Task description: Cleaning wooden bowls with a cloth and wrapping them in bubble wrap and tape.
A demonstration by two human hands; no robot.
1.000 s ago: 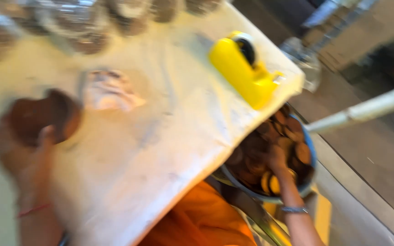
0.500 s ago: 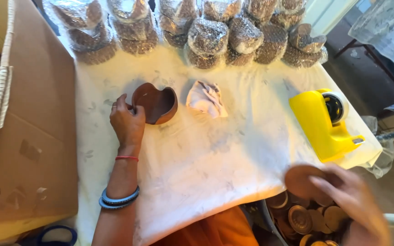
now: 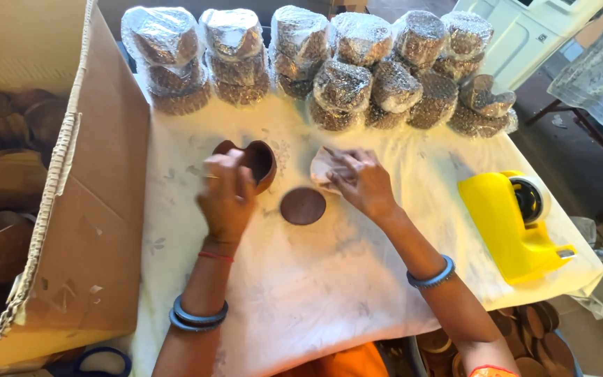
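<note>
Left hand (image 3: 226, 199): your fingers are closed around the brown clay pot (image 3: 254, 162), held just above the white cloth-covered table (image 3: 301, 293). Right hand (image 3: 359, 183): fingers pinch the crumpled clear wrap (image 3: 321, 167) lying on the cloth. Round brown clay lid (image 3: 303, 206): flat on the cloth between your hands, touching neither. Wrapped pot stacks (image 3: 343, 84): along the far edge. Yellow tape dispenser (image 3: 514, 223): right, well apart. Risk, judged: brittle clay may chip if the pot knocks the lid; thin wrap may tear if you tug it one-handed
</note>
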